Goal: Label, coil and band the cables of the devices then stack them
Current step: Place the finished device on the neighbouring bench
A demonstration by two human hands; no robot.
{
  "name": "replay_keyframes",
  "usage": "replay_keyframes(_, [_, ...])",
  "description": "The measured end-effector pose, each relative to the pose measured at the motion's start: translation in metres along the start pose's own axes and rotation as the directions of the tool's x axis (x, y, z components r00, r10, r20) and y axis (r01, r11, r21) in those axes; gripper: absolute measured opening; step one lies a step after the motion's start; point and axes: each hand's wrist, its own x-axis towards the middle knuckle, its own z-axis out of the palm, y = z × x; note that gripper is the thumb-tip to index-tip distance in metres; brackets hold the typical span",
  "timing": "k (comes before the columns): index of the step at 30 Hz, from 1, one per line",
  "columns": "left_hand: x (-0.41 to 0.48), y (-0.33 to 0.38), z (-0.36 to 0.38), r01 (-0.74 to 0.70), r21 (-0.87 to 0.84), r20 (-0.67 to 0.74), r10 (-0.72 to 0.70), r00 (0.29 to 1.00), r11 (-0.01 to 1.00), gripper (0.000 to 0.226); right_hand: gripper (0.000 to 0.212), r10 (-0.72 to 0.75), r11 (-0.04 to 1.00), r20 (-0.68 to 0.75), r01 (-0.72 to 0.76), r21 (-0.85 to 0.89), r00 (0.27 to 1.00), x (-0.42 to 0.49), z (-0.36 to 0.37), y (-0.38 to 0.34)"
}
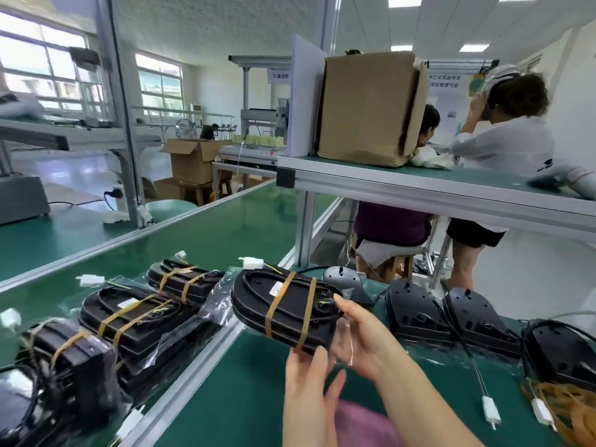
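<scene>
A flat black oval device (283, 301) with two tan rubber bands around it and a white connector at its far end is lifted above the green bench. My left hand (309, 382) supports its near end from below, thumb on the edge. My right hand (358, 330) holds its right end, fingers on the clear plastic wrap there. Banded devices (138, 321) lie stacked in a row to the left. Unbanded black devices (416, 311) with loose cables stand at the right.
A pile of tan rubber bands (567, 411) lies at the right edge. A shelf (419, 185) with a cardboard box (367, 108) hangs over the bench. Two people are behind it. An aluminium rail (193, 366) divides the benches.
</scene>
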Motion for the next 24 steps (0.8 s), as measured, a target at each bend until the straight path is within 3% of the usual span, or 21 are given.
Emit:
replay_keyframes(5, [0.021,0.061,-0.003,-0.338,0.028,-0.179,0.338,0.924,0.941,0.033,0.024,0.019,1.0,0.031,-0.019,0.007,0.999,0.039,0.088,0.012])
replay_keyframes(11, [0.047,0.133,-0.02,-0.582,-0.04,-0.461,0.502,0.732,0.812,0.056,0.023,0.111,0.993,0.11,-0.114,0.027,0.988,0.076,0.184,0.035])
replay_keyframes(17, [0.045,0.166,-0.042,-0.642,-0.017,-0.557,0.526,0.643,0.767,0.046,0.031,0.238,0.971,0.159,-0.239,-0.014,0.958,0.095,0.233,0.065])
replay_keyframes(20, [0.04,0.163,-0.051,-0.666,-0.084,-0.574,0.51,0.64,0.741,0.018,0.027,0.252,0.968,0.145,-0.248,-0.04,0.957,0.096,0.24,0.075])
replay_keyframes(22, [0.032,0.16,-0.053,-0.572,-0.145,-0.479,0.449,0.755,0.808,0.019,0.03,0.273,0.962,0.149,-0.272,-0.028,0.95,0.096,0.242,0.081])
replay_keyframes(24, [0.034,0.152,-0.059,-0.594,0.077,-0.502,0.546,0.67,0.8,0.021,0.041,0.259,0.966,0.159,-0.257,-0.035,0.953,0.098,0.243,0.085])
